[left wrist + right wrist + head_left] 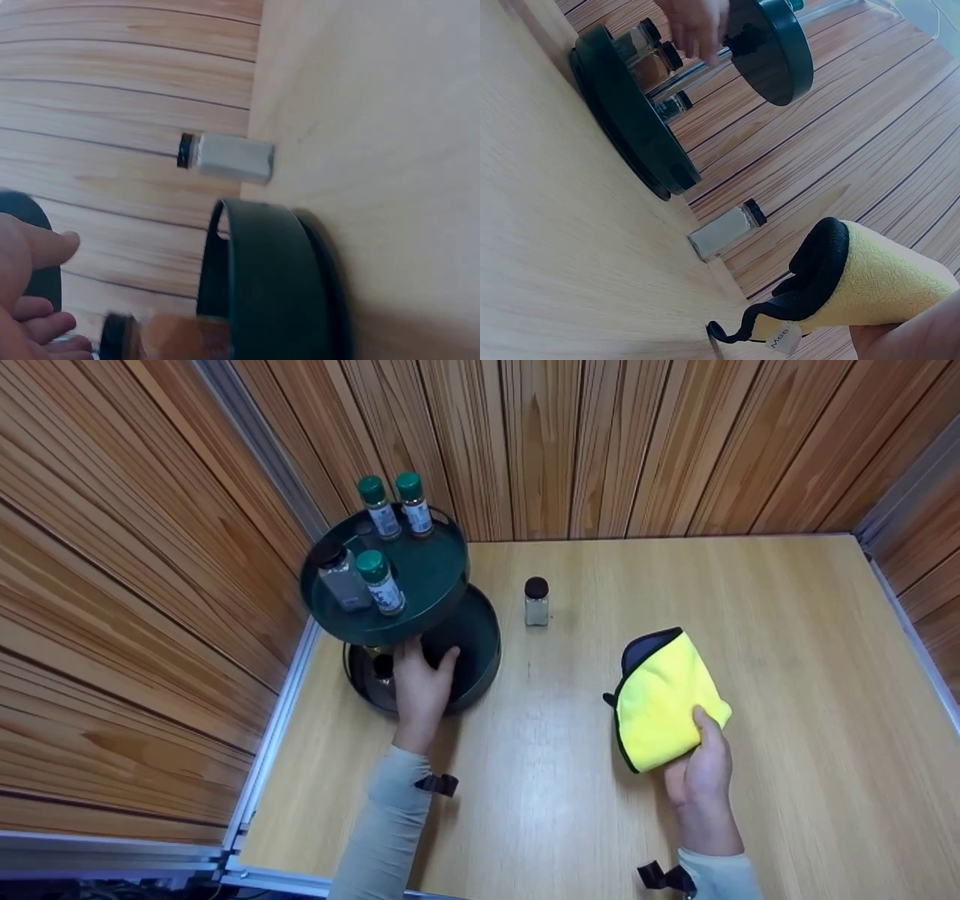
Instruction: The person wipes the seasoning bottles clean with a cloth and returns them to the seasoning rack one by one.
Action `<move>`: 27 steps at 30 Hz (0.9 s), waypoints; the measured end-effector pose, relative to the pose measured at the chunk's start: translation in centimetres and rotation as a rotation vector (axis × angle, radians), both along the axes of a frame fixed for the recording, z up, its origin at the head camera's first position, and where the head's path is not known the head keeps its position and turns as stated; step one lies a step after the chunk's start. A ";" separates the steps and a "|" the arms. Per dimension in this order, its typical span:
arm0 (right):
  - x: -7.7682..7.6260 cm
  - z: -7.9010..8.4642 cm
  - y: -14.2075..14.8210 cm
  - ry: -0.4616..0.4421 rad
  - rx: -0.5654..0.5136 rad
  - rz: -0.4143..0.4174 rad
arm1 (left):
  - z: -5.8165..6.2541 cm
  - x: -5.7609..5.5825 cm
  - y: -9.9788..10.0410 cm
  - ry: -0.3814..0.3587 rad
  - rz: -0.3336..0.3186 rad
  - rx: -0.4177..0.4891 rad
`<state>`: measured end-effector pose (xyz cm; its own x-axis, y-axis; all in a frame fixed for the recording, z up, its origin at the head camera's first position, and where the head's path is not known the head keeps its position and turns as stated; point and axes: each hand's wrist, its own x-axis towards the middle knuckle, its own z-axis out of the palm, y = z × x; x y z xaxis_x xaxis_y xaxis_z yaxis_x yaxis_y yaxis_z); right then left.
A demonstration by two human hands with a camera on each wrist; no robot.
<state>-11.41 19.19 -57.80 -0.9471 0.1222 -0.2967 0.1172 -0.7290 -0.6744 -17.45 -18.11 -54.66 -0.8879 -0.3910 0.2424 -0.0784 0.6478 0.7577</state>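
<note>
Reaching Left, Holding Right

Reaches with the left hand (424, 686) between the tiers of a dark green rack (480, 682), with a relaxed grip, the thumb spread away from loosely bent fingers, holding nothing visible. Dips near a shiny pole (686, 77) and dark-capped jars (651, 66) in the lower tray (630, 135). Pinches a yellow cloth (667, 705) with the right hand (701, 769), thumb pressed on its face; holds it folded above the table (540, 795), well to the right of the rack. Shows a black edge, a dark lining and, in the right wrist view, a white tag (782, 339). Upright between rack and cloth: a lone bottle (536, 611) with pale contents. On the upper tray (431, 574): three green-capped bottles (386, 592) and a dark-capped one (349, 585).
</note>
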 end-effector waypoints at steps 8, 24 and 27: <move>-0.1 -0.1 -0.4 0.012 0.015 0.019 | 1.9 -1.9 3.8 -0.063 -0.091 0.031; -0.1 0.4 -0.6 0.025 0.040 0.014 | 1.1 -8.3 9.5 -0.215 -0.212 0.132; 0.0 0.3 -0.7 0.026 0.051 0.018 | 0.6 -9.3 10.2 -0.220 -0.212 0.136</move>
<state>-11.39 18.49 -57.49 -0.9566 0.1196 -0.2657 0.1116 -0.6918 -0.7134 -26.77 -7.93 -54.02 -0.9782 -0.2075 -0.0057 -0.1238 0.5612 0.8184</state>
